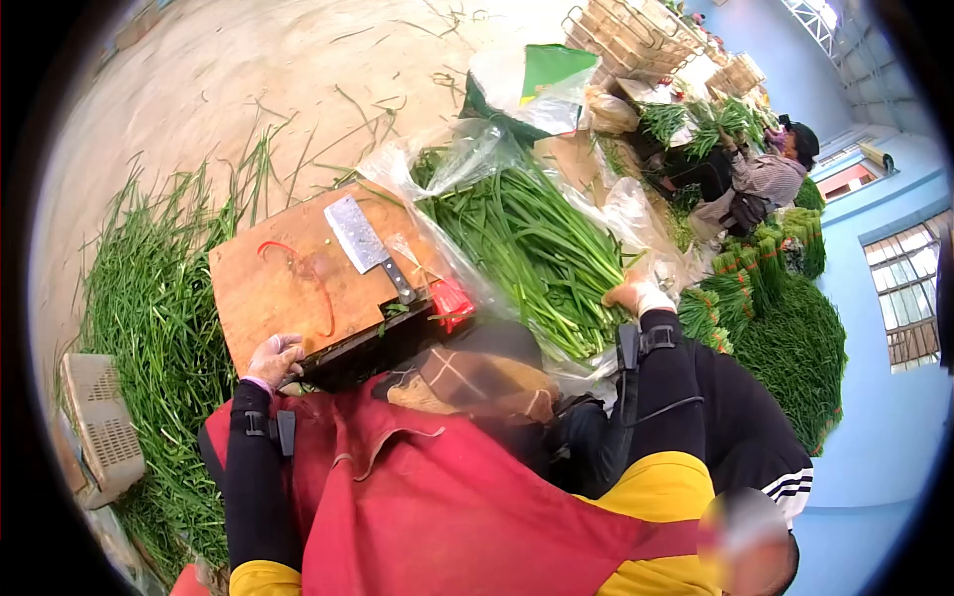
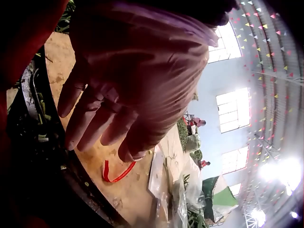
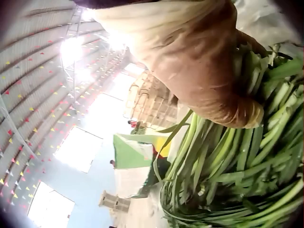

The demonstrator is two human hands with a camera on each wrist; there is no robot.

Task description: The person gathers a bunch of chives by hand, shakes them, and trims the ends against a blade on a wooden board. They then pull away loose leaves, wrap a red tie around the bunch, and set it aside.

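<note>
At the near left corner of the wooden board (image 1: 288, 268), my gloved left hand (image 1: 273, 360) has its fingers loosely bent and nothing in them. The left wrist view shows the same hand (image 2: 137, 80) over the board's edge. On the board lie a cleaver (image 1: 356, 233) with a dark handle and a red tie (image 2: 114, 176). To the right, a clear plastic bag holds a large heap of garlic chives (image 1: 522, 238). My gloved right hand (image 1: 636, 294) grips chives at the heap's right end. In the right wrist view its thumb presses over the stalks (image 3: 237, 156); the other fingers are mostly hidden.
Loose chives (image 1: 149, 298) cover the floor at left, beside a beige plastic basket (image 1: 104, 427). Red plastic (image 1: 452, 303) hangs by the board's right corner. Tied bundles (image 1: 735, 283) and a seated person (image 1: 760, 189) are at right. Crates (image 1: 636, 40) stand at the back.
</note>
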